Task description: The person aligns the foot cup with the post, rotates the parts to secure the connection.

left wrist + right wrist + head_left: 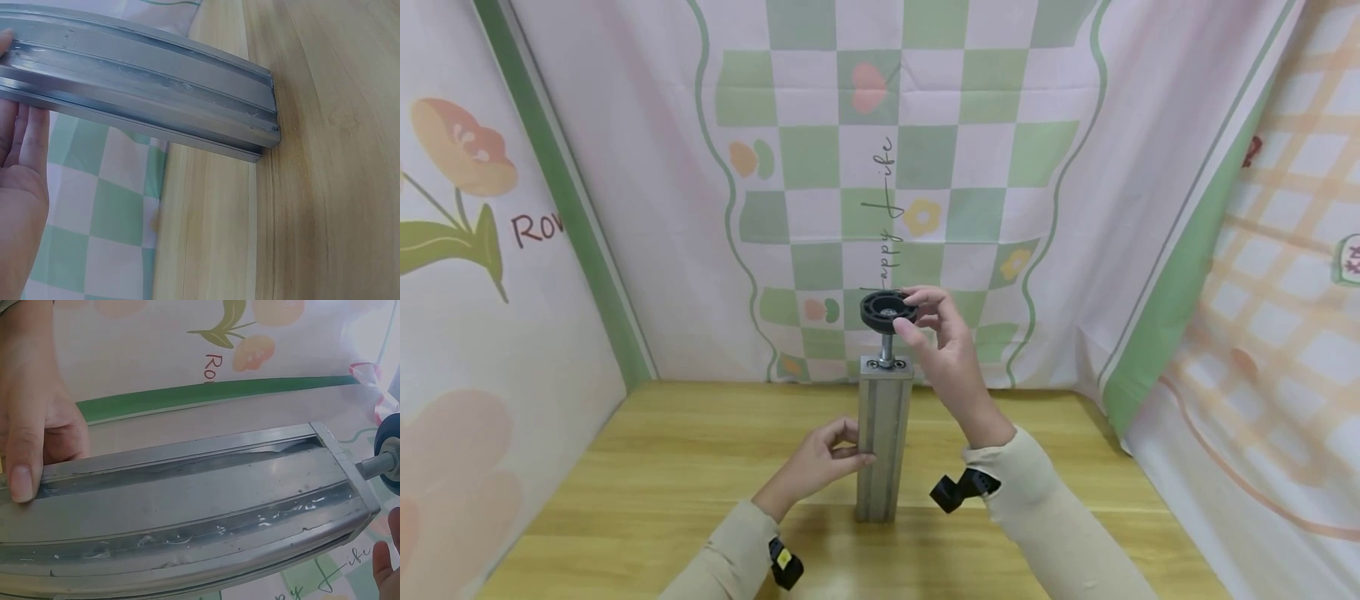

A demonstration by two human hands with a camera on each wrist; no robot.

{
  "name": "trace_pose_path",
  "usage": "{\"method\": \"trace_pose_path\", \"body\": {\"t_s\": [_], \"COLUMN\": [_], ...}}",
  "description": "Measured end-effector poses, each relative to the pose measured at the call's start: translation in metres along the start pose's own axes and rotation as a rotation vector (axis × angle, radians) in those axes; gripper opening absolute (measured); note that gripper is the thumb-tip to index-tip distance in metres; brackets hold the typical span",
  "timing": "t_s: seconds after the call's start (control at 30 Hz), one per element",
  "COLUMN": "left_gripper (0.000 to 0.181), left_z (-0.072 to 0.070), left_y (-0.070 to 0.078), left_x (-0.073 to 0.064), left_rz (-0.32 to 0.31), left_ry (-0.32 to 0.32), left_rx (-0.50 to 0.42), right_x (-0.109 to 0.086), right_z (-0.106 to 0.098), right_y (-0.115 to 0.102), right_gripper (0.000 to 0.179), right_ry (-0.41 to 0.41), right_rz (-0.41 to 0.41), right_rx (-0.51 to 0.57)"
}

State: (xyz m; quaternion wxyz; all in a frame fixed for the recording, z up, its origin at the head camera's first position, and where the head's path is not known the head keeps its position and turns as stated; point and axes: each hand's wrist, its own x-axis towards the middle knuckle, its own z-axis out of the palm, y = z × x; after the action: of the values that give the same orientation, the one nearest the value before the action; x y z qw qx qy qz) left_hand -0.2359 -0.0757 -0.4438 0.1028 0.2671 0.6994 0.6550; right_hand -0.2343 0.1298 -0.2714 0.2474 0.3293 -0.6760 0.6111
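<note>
A silver aluminium profile (883, 450) with grooves along its sides stands upright on the table. From its end plate (887, 374) a metal threaded stem (887, 346) rises, topped by a black round levelling foot (872, 320). My left hand (823, 457) grips the profile around mid-height, thumb on the near face and fingers behind. At the top, my right hand (951, 342) pinches the right side of the foot's rim between thumb and fingers. In the right wrist view the foot (389, 453) shows only partly, cut off by the frame edge.
The wooden table (700, 467) meets a hanging checkered cloth (880, 150) behind the profile. Printed cloth walls stand at the left (490, 350) and right (1262, 358). A black wrist camera (786, 568) is strapped to the left sleeve, another camera (958, 490) to the right.
</note>
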Motion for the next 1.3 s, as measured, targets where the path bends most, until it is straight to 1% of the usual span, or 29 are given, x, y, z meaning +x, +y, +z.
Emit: {"method": "trace_pose_path", "body": {"t_s": [0.17, 0.4, 0.5, 0.57, 0.67, 0.73, 0.97, 1.07, 1.17, 1.3], "left_gripper": [0.034, 0.031, 0.031, 0.031, 0.03, 0.029, 0.027, 0.027, 0.027, 0.027], "left_z": [0.0, 0.0, 0.0, 0.001, 0.0, 0.0, 0.001, 0.002, 0.002, 0.001], "left_y": [0.001, 0.002, 0.002, 0.002, 0.002, 0.002, 0.003, 0.003, 0.004, 0.003], "left_x": [-0.001, -0.001, -0.001, -0.001, -0.001, -0.001, -0.001, -0.002, -0.002, -0.001], "left_rz": [0.011, 0.011, 0.005, 0.0, -0.005, -0.005, -0.001, -0.001, -0.002, -0.008], "left_ry": [-0.005, -0.002, -0.003, -0.002, -0.001, -0.001, 0.001, 0.001, 0.001, 0.0], "left_rx": [-0.001, -0.006, -0.006, -0.007, -0.012, -0.012, -0.011, -0.012, -0.014, -0.021], "right_x": [0.002, 0.002, 0.001, 0.001, 0.001, 0.002, 0.003, 0.003, 0.005, 0.006], "right_z": [0.003, 0.008, 0.007, 0.005, 0.003, 0.001, -0.003, -0.004, -0.004, -0.004], "right_y": [-0.004, -0.012, -0.012, -0.01, -0.008, -0.007, 0.002, 0.005, 0.005, 0.005], "right_gripper": [0.028, 0.035, 0.039, 0.041, 0.045, 0.047, 0.054, 0.055, 0.054, 0.051], "right_ry": [0.034, 0.074, 0.07, 0.041, -0.025, -0.069, -0.164, -0.195, -0.216, -0.223], "right_rz": [-0.015, -0.02, -0.037, -0.041, -0.025, 0.001, 0.044, 0.062, 0.057, 0.044], "right_rx": [-0.069, -0.143, -0.171, -0.169, -0.12, -0.076, 0.045, 0.106, 0.153, 0.177]}}
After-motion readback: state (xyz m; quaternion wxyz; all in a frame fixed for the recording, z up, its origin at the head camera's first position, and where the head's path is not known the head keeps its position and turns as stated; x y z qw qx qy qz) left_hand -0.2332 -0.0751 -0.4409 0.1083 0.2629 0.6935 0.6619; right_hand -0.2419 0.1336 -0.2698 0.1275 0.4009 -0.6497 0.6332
